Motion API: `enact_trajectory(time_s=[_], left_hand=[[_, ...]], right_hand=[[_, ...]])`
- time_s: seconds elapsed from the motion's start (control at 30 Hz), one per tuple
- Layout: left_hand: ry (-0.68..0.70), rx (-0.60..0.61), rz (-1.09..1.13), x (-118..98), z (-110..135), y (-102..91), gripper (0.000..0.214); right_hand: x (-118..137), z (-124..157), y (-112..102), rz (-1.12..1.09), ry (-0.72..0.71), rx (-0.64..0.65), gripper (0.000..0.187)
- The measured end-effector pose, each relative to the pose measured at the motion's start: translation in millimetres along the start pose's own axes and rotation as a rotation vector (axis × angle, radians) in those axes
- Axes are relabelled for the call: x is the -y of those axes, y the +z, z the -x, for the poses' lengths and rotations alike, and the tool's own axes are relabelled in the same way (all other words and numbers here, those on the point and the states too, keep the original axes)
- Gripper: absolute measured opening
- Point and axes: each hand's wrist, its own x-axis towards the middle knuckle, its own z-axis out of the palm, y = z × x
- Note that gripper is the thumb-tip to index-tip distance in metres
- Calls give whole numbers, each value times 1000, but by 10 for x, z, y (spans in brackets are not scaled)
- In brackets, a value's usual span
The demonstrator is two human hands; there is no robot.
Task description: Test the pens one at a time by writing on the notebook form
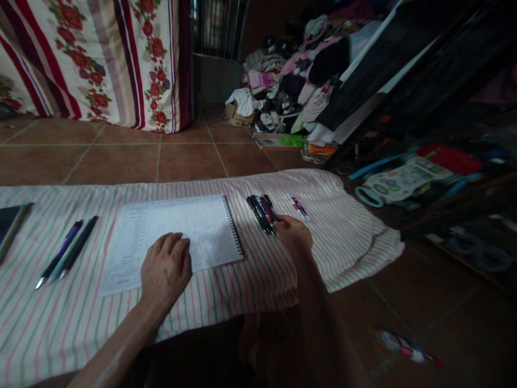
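My left hand (166, 264) lies palm down on a spiral notebook (210, 229), its fingers loosely spread over the page. The white page has faint printed or written lines, too small to read. To the right of the notebook, several dark pens (259, 213) lie side by side on the striped cloth. My right hand (297, 234) is at their right side, thumb and fingers pinched on a black pen. Beyond that hand lies a small pink-and-white pack or pen set (299, 207). Further left rest several more pens (68, 252), dark, purple and pale green.
The striped cloth (226, 291) covers a low table. A dark flat object (12, 226) sits at its left edge. On the tiled floor (186, 159) are a heap of clothes (291, 81), a colourful toy-like item (412, 175) and a red-and-white object (407, 347). A floral curtain (109, 64) hangs behind.
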Motion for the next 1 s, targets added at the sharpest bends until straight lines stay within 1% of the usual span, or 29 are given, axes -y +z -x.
enact_trajectory(time_s=[0.13,0.33,0.53,0.73,0.9,1.0], left_hand=[[3,-4,-4,9,11,4,25],[8,-11,-17,10,15,3,25],[16,-5,-14,7,12,-1,25],[14,-7,-13,6,14,-2,25],[11,-3,-14,9,11,-3,26],[13,1,-12,13,11,2,26]], right_hand=[[25,14,-1,22,-17,-13,34],[65,17,-15,72,34,4,34],[93,13,-12,92,45,7,32],[132,15,-15,74,51,-5,33],[132,3,-3,68,49,-12,28],[131,2,4,72,48,-14,29]])
